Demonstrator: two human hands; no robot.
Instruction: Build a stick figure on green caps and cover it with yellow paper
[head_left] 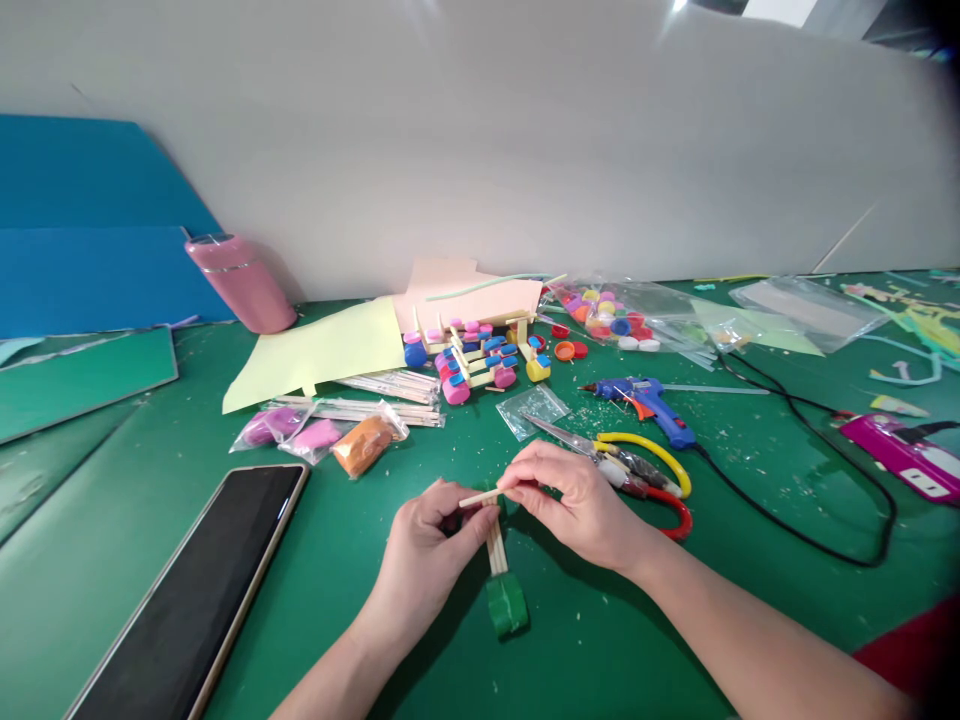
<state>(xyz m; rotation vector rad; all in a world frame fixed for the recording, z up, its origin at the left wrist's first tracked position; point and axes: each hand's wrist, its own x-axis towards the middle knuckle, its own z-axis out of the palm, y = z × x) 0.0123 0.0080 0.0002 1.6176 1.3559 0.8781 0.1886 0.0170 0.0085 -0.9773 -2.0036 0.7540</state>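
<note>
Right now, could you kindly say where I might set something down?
Bare table lies between the green board and the phone, and between the phone and the left hand. Farther back it is crowded, from the packets past the caps to the glue gun.

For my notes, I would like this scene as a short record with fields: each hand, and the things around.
Left hand: pinches the upper end of the pale sticks
Right hand: pinches one end of a short stick
Lower end of the pale sticks: a green piece, exact kind unclear
Right side: scissors; blue glue gun
Left side: phone, screen dark
Farther back: small packets, pink bottle
Surface: green table
</note>
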